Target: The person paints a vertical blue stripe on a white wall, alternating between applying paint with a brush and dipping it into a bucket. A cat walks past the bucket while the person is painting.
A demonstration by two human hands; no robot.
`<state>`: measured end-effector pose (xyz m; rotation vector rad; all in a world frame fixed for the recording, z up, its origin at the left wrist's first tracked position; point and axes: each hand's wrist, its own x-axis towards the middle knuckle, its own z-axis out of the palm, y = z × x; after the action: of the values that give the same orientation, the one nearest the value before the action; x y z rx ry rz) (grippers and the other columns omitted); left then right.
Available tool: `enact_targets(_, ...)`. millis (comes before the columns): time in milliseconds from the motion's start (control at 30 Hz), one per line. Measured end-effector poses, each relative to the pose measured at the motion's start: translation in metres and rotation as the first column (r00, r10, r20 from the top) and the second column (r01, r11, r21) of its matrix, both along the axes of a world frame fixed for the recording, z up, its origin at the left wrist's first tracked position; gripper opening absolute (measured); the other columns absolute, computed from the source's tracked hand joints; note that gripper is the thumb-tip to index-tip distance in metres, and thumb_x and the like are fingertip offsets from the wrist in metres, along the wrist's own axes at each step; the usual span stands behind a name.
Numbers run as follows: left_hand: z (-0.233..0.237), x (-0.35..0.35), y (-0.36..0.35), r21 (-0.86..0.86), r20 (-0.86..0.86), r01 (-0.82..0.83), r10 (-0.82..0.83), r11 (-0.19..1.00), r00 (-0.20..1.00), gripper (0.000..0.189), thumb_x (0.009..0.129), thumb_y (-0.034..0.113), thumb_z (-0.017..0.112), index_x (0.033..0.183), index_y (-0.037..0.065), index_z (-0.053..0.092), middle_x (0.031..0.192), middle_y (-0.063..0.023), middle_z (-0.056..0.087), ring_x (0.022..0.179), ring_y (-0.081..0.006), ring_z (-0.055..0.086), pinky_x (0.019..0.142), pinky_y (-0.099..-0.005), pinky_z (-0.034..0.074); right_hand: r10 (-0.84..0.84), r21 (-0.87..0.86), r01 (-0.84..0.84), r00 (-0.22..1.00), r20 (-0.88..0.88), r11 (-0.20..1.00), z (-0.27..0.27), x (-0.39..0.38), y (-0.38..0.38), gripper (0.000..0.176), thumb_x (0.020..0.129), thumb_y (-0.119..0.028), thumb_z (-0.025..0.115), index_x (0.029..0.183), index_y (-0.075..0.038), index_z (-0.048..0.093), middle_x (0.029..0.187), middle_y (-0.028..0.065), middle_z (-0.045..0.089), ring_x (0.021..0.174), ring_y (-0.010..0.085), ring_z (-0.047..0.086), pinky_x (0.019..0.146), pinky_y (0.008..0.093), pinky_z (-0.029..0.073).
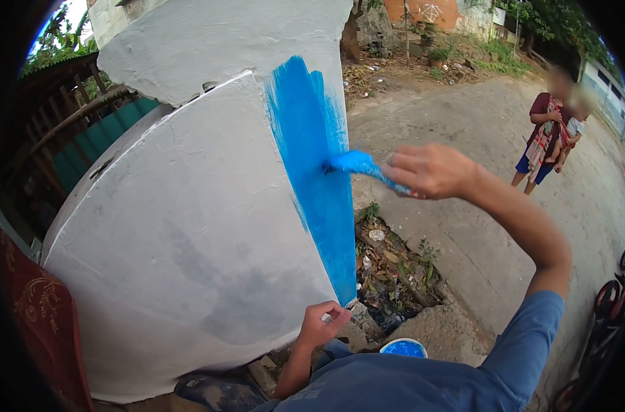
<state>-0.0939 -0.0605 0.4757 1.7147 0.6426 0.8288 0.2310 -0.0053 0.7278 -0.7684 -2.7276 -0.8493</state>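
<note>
My right hand (429, 172) is closed around the handle of a paintbrush (374, 169) coated in blue paint. Its bristles press against a wall (182, 206), on a tall strip of wet blue paint (309, 144) along the right-hand edge. The strip has ragged brush marks at its top and left side. Low down by the wall's bottom corner is my left hand (322, 323), its fingers loosely curled with nothing visible in them. Just right of it, in front of my body, stands a tub (426, 351) of blue paint, partly hidden by my shirt.
Leaves and litter (395, 268) lie in a gap beside the wall's foot, next to a concrete path (484, 226). A person (542, 127) carrying a small child stands on the path at right. Dark red patterned cloth (41, 316) hangs at left, and wheels (608, 299) show at the right edge.
</note>
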Motion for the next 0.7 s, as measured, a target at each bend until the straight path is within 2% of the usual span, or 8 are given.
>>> enact_targets(67,-0.004,0.001,0.003,-0.013,0.022,0.011,-0.011,1.000,1.000,0.015,0.086,0.010,0.068,0.076,-0.001,0.065,0.072,-0.0057,0.067,0.068,-0.0107,0.060,0.065,-0.0264,0.047,0.005,0.052,-0.004,1.000,-0.027,0.999,0.021,-0.001,-0.002,0.033,0.072,-0.020,0.069,0.097,-0.003,0.055,0.085,0.0089,0.057,0.075,0.0228,0.060,0.051,0.0334,0.053)
enact_targets(133,0.000,0.003,0.010,-0.012,0.011,0.023,-0.023,1.000,1.000,0.015,0.086,0.010,0.068,0.076,-0.001,0.065,0.072,-0.0054,0.066,0.068,-0.0105,0.060,0.064,-0.0262,0.047,0.083,0.200,-0.073,0.996,-0.043,0.977,0.037,-0.003,-0.004,0.035,0.075,-0.009,0.072,0.106,0.003,0.058,0.079,0.0104,0.058,0.069,0.0228,0.060,0.050,0.0323,0.050)
enact_targets(167,0.003,0.002,0.015,-0.002,0.000,0.029,-0.029,1.000,1.000,0.015,0.086,0.010,0.068,0.076,-0.001,0.065,0.071,-0.0052,0.066,0.067,-0.0103,0.059,0.064,-0.0261,0.047,0.074,0.196,-0.063,0.996,-0.049,0.979,0.046,-0.004,-0.005,0.035,0.075,-0.009,0.072,0.106,0.003,0.058,0.079,0.0104,0.058,0.069,0.0228,0.060,0.050,0.0323,0.050)
enact_targets(233,0.004,-0.001,0.027,0.022,-0.012,0.057,-0.057,0.998,0.998,0.015,0.085,0.010,0.069,0.075,-0.001,0.065,0.071,-0.0049,0.066,0.067,-0.0102,0.059,0.064,-0.0261,0.047,0.071,0.374,-0.048,0.996,-0.048,0.926,0.062,-0.005,-0.012,0.034,0.072,-0.010,0.071,0.100,0.001,0.057,0.081,0.0089,0.058,0.071,0.0223,0.060,0.050,0.0329,0.051)
enact_targets(367,0.012,-0.001,0.042,0.063,-0.010,0.104,-0.104,0.993,0.995,0.017,0.085,0.012,0.071,0.075,0.000,0.065,0.070,-0.0041,0.066,0.065,-0.0098,0.058,0.063,-0.0260,0.047,0.115,0.554,-0.059,0.991,-0.067,0.830,0.082,-0.013,-0.028,0.038,0.069,-0.008,0.071,0.103,0.004,0.061,0.085,0.0097,0.062,0.069,0.0217,0.062,0.050,0.0308,0.051)
enact_targets(467,0.012,-0.006,0.054,0.076,-0.041,0.156,-0.153,0.985,0.987,0.018,0.085,0.014,0.072,0.075,0.000,0.065,0.070,-0.0039,0.066,0.065,-0.0096,0.058,0.063,-0.0260,0.047,0.128,0.557,-0.041,0.985,-0.117,0.829,0.056,-0.015,-0.013,0.039,0.071,-0.010,0.068,0.107,0.005,0.061,0.082,0.0090,0.061,0.069,0.0210,0.061,0.049,0.0302,0.050)
enact_targets(567,0.002,-0.008,0.060,0.076,-0.077,0.169,-0.163,0.983,0.984,0.018,0.085,0.015,0.072,0.075,0.001,0.066,0.069,-0.0038,0.065,0.065,-0.0094,0.058,0.063,-0.0259,0.047,-0.049,0.470,0.088,0.994,-0.093,0.878,0.013,-0.010,-0.015,0.038,0.077,-0.015,0.060,0.110,0.006,0.059,0.088,0.0104,0.060,0.072,0.0195,0.061,0.049,0.0282,0.050)
enact_targets(700,0.004,-0.009,0.055,0.042,-0.087,0.171,-0.167,0.984,0.982,0.019,0.085,0.017,0.072,0.075,0.002,0.066,0.069,-0.0039,0.066,0.065,-0.0095,0.059,0.064,-0.0259,0.047,-0.088,0.297,0.103,0.994,-0.062,0.949,-0.038,-0.008,-0.024,0.041,0.075,-0.016,0.061,0.110,0.006,0.058,0.089,0.0105,0.058,0.076,0.0206,0.061,0.050,0.0285,0.050)
